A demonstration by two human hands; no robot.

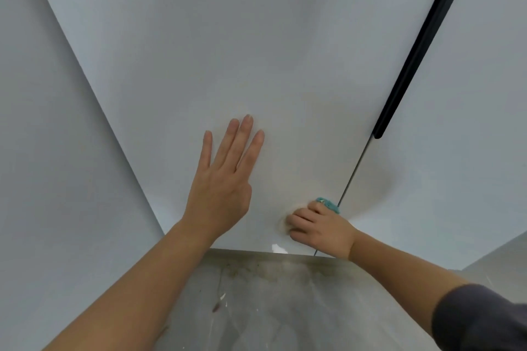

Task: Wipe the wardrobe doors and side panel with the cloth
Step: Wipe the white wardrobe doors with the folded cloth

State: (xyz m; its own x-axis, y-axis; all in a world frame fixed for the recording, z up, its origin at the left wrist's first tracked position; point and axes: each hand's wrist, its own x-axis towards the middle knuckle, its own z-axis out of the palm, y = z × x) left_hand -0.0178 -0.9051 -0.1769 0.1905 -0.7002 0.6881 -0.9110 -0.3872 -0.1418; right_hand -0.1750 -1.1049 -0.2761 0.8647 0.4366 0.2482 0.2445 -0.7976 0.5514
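Head view, left hand point(221, 188) flat on door point(256, 51), fingers together, right hand point(322, 226) low beside it, fingers curled over cloth point(329, 204).

Wardrobe door point(256, 51): smooth, glossy white panel (faint reflections are seen). Handle point(422, 45): black, matt. Cloth point(330, 204): teal, fuzzy. Floor point(285, 302): grey, stained.

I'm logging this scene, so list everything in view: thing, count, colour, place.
wardrobe door: two, pale grey-white, centre and right, split by a thin gap
handle: one, black, long bar at the gap, upper right
side panel: one, pale grey, left
floor: one, grey, stained, bottom centre
cloth: one, teal, low on the centre door, mostly hidden by the right hand
left hand: flat on the centre door
right hand: closed on the cloth
sleeve: one, dark, bottom right
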